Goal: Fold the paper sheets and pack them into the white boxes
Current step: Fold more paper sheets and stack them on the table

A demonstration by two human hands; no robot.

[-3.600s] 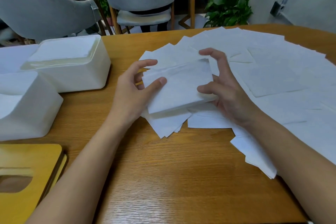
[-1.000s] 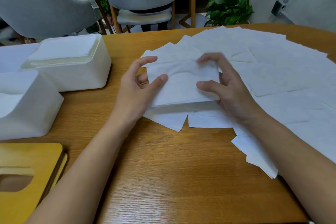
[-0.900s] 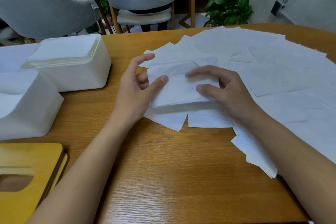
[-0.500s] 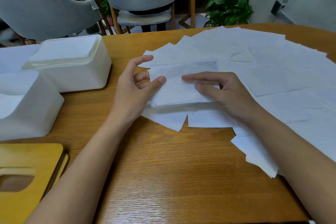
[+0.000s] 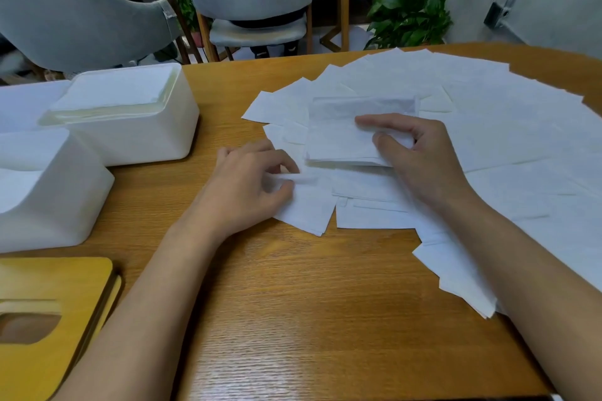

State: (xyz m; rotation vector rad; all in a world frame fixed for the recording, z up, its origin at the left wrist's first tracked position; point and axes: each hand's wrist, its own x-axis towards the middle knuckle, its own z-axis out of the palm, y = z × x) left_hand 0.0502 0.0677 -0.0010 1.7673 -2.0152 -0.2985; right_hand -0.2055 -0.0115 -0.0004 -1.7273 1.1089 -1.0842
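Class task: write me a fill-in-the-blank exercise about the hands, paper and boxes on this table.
The folded stack of white paper sheets is held by the right hand, not the ____ one.
The left hand pinches a loose paper sheet coloured ____.
The farther rectangular white plastic box is packed with folded ____.
The slotted wooden lid is ____.
Missing words: left, white, paper, yellow.
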